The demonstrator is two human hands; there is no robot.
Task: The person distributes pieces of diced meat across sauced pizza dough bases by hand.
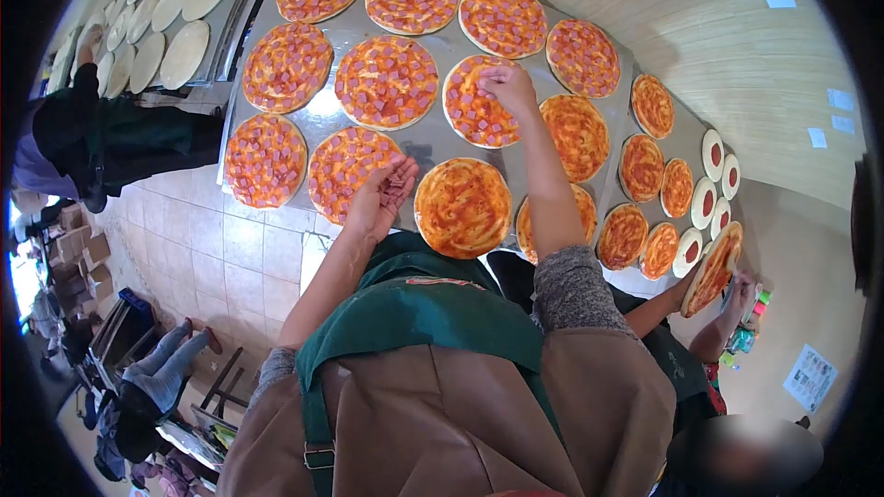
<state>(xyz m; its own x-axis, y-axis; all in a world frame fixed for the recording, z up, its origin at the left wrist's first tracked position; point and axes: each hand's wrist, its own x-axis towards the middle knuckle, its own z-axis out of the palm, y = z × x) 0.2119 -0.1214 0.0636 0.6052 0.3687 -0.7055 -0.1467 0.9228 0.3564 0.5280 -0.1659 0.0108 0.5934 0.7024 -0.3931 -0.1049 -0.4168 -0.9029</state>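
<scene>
My left hand is cupped palm up, with pink ham cubes lying in it. It hovers at the right edge of a ham-topped pizza. My right hand is over another pizza, fingertips pinched together and pointing down-left; what is between them is too small to make out. That pizza carries ham cubes, more thinly on its lower right. Just below it, nearest my apron, lies a pizza base with only sauce.
Several ham-topped pizzas cover the left of the metal table. Sauced bases lie to the right, then pale bases with a sauce spot. At right a co-worker's hand holds a sauced base. Another person stands at left.
</scene>
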